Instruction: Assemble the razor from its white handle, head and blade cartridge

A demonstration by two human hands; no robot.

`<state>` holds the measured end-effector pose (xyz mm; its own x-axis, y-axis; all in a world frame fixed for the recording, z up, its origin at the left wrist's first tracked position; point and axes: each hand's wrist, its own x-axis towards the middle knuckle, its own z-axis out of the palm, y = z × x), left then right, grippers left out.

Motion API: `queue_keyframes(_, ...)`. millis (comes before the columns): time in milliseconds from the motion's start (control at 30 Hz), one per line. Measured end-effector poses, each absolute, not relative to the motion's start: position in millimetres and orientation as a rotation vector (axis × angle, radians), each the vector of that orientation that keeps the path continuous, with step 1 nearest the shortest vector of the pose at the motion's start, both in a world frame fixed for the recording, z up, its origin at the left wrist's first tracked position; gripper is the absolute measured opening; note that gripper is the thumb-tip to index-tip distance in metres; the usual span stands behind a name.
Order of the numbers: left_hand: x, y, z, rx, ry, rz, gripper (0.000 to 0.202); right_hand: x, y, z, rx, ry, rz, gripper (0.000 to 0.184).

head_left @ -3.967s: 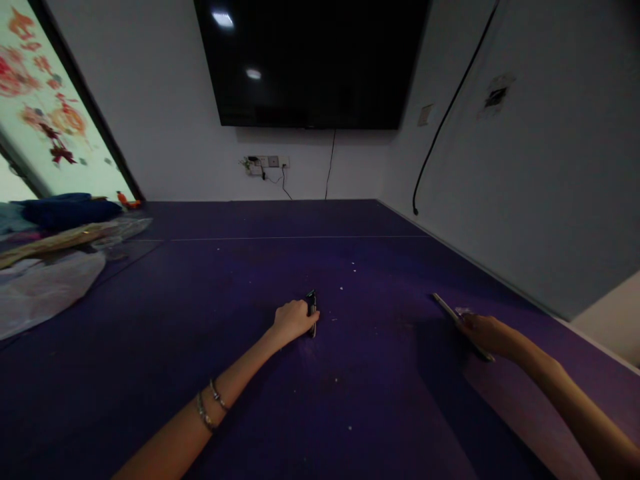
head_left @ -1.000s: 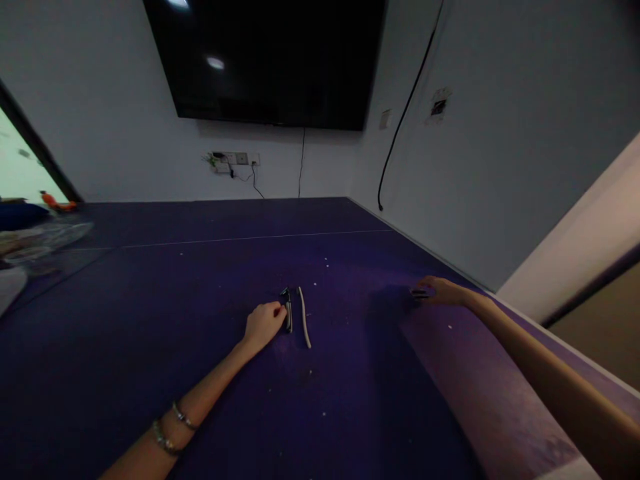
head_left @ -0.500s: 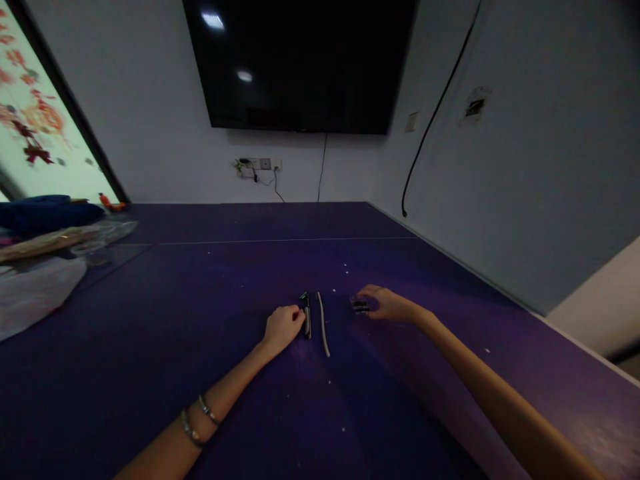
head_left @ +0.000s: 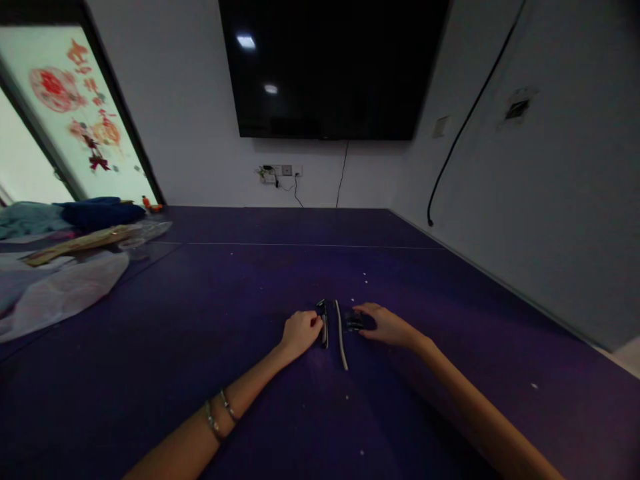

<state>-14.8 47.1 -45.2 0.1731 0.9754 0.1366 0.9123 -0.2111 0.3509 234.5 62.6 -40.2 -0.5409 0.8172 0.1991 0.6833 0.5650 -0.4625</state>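
Observation:
On the dark purple table [head_left: 210, 320] my left hand [head_left: 300, 333] rests curled against a short black-and-silver tool [head_left: 324, 325] and touches its left side. A thin pale stick [head_left: 341, 343] lies just right of that tool, parallel to it. My right hand [head_left: 387, 327] lies right of the stick, its fingers closed on a small dark comb-like object [head_left: 354, 323] that it sets against the table beside the stick. Two bracelets [head_left: 220, 412] ring my left wrist.
A large black screen [head_left: 330, 67] hangs on the far wall above a socket strip [head_left: 277, 172] with cables. Crumpled clear plastic [head_left: 60, 293], a wooden piece [head_left: 80, 243] and blue cloth [head_left: 97, 212] lie at the table's left. A wall runs along the right edge. White crumbs dot the table.
My right hand laid the pale stick beside the black tool, reached far right, took the small dark object and carried it left to the stick. My left hand stayed on the tool.

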Motion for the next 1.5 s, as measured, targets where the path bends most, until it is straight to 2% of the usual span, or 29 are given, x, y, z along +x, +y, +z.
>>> queue_keyframes(633,-12.7,42.0,-39.1,2.267,1.839,0.451,0.032,236.0,61.6,-52.1,-1.197,-2.256,0.542,0.059)
queue_keyframes(833,-10.2,42.0,-38.4,2.260,1.853,0.426,0.038,238.3,68.0,-62.7,-1.264,-1.879,0.710,0.039)
queue_keyframes(1033,-8.7,45.9,-41.0,2.276,1.844,0.410,0.038,240.8,73.2,-66.8,-1.245,-1.692,0.779,0.038)
queue_keyframes(1133,-10.5,47.7,-42.5,2.293,1.849,0.421,0.038,242.9,75.1,-70.9,-1.287,-1.699,0.666,0.036)
queue_keyframes(1267,-19.9,49.9,-42.9,2.298,1.913,0.462,0.036,249.5,77.5,-77.0,-1.367,-1.820,0.301,0.029)
queue_keyframes(1400,-34.1,54.5,-49.9,2.377,2.115,0.543,0.041,256.4,79.1,-82.0,-1.484,-1.988,0.038,0.037)
queue_keyframes(1500,-42.1,59.9,-59.3,2.373,2.184,0.400,0.050,258.8,79.5,-85.5,-1.611,-2.023,-0.021,0.041)
